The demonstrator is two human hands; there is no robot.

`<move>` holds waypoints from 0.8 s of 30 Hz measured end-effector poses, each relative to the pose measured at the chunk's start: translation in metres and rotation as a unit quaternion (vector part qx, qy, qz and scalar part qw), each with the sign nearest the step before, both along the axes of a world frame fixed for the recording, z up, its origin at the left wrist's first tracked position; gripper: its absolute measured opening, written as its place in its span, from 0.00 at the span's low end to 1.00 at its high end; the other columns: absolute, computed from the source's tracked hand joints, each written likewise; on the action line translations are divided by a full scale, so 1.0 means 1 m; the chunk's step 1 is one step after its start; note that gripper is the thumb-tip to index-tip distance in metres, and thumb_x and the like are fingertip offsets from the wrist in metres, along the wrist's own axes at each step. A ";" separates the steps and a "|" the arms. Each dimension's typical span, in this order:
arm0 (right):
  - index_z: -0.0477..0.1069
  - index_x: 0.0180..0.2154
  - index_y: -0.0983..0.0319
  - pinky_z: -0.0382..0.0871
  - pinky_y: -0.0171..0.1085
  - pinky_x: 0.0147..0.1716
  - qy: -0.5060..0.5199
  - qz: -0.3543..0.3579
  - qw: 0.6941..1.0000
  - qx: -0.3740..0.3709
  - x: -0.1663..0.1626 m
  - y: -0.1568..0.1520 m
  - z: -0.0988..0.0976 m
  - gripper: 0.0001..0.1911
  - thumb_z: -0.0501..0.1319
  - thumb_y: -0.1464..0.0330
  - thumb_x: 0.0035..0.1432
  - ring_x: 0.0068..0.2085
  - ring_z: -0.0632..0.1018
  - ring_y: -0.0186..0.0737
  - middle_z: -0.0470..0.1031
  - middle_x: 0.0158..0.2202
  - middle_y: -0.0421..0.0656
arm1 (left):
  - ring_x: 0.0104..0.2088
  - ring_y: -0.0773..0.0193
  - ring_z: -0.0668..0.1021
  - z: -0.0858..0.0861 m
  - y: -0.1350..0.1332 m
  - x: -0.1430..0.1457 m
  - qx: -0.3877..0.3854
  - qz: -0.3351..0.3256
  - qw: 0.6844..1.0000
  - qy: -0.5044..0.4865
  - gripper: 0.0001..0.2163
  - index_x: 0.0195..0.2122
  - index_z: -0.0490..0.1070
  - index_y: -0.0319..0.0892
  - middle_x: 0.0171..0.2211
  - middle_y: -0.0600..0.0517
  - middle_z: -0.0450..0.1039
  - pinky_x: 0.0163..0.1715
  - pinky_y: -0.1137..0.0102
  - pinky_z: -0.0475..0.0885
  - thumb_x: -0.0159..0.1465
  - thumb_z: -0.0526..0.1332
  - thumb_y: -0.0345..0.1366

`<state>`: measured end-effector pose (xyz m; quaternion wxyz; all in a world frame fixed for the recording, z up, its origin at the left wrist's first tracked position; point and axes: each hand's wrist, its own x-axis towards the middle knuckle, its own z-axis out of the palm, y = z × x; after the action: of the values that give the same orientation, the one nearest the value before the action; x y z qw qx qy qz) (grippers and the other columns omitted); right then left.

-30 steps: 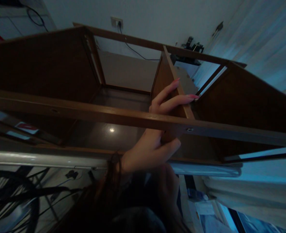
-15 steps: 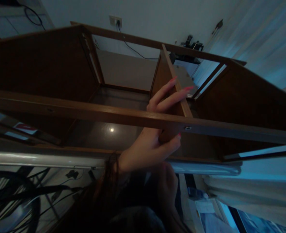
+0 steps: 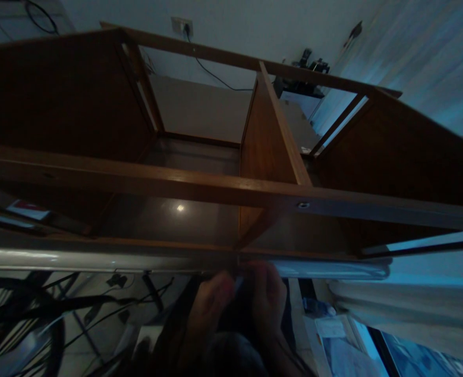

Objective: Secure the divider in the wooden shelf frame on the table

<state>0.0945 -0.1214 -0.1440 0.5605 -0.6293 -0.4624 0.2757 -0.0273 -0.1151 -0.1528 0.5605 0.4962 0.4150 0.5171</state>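
A brown wooden cabinet frame (image 3: pixel 145 180) lies open in front of me, with an upright divider panel (image 3: pixel 268 141) inside it. A front rail crosses the view and carries a small metal fitting (image 3: pixel 302 205) close to the divider. My left hand (image 3: pixel 211 301) and my right hand (image 3: pixel 268 296) are together low in the picture, just below the frame's near edge. Both have their fingers curled inward around a small pale thing (image 3: pixel 237 283) between them. It is too dim and blurred to name. Neither hand touches the divider.
A pale rounded bar (image 3: pixel 78 259) runs along the frame's near side. Black cables and a dark stand (image 3: pixel 23 319) lie on the floor at the left. A wall socket with a cord (image 3: pixel 180 24) is behind, with papers (image 3: pixel 333 335) at the lower right.
My left hand has let go of the divider panel and dropped down to meet my right hand below the frame. The view has tilted slightly.
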 end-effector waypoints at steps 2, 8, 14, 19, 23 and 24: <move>0.74 0.33 0.60 0.74 0.33 0.30 -0.019 0.000 1.000 0.008 0.001 0.000 0.001 0.15 0.52 0.63 0.65 0.31 0.79 0.37 0.79 0.30 0.42 | 0.15 0.74 0.57 -0.007 -0.006 0.001 -0.071 -0.044 0.996 0.014 0.20 0.24 0.64 0.40 0.16 0.59 0.54 0.14 0.77 0.50 0.66 0.50 0.49; 0.74 0.34 0.60 0.74 0.33 0.30 -0.079 0.010 0.997 0.013 0.004 0.000 0.001 0.14 0.52 0.65 0.65 0.30 0.79 0.36 0.78 0.30 0.42 | 0.15 0.74 0.57 -0.002 0.008 0.008 -0.193 -0.070 0.979 -0.005 0.24 0.27 0.66 0.40 0.15 0.59 0.54 0.14 0.77 0.49 0.62 0.49 0.58; 0.74 0.36 0.59 0.73 0.33 0.34 -0.141 0.027 0.989 0.037 0.009 -0.003 -0.004 0.11 0.53 0.68 0.64 0.32 0.79 0.35 0.79 0.31 0.41 | 0.13 0.72 0.60 0.013 0.013 0.013 -0.187 -0.074 0.979 0.017 0.22 0.25 0.68 0.41 0.13 0.58 0.58 0.14 0.75 0.52 0.61 0.53 0.56; 0.73 0.36 0.59 0.72 0.32 0.31 -0.136 0.031 0.990 0.028 0.011 -0.001 -0.002 0.11 0.52 0.67 0.65 0.31 0.78 0.34 0.78 0.31 0.40 | 0.13 0.72 0.62 0.009 0.011 0.018 -0.196 -0.084 0.977 -0.003 0.23 0.21 0.64 0.41 0.11 0.58 0.59 0.14 0.76 0.57 0.62 0.52 0.56; 0.73 0.36 0.59 0.71 0.34 0.32 -0.150 0.031 0.988 0.002 0.012 -0.001 0.001 0.12 0.51 0.66 0.66 0.32 0.77 0.35 0.77 0.31 0.41 | 0.11 0.74 0.61 0.008 0.010 0.024 -0.231 -0.079 0.968 -0.065 0.25 0.21 0.62 0.41 0.12 0.60 0.57 0.11 0.77 0.57 0.58 0.53 0.61; 0.73 0.36 0.59 0.71 0.34 0.32 -0.158 0.030 0.987 0.000 0.012 -0.001 0.002 0.12 0.51 0.66 0.66 0.32 0.77 0.36 0.77 0.31 0.41 | 0.10 0.75 0.60 0.009 0.010 0.025 -0.241 -0.079 0.964 -0.081 0.26 0.22 0.61 0.41 0.12 0.61 0.56 0.10 0.78 0.56 0.57 0.54 0.62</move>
<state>0.1064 -0.1221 -0.1418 0.4714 -0.6509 -0.5640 0.1896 -0.0020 -0.1054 -0.1437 0.7344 0.3342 0.4401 0.3940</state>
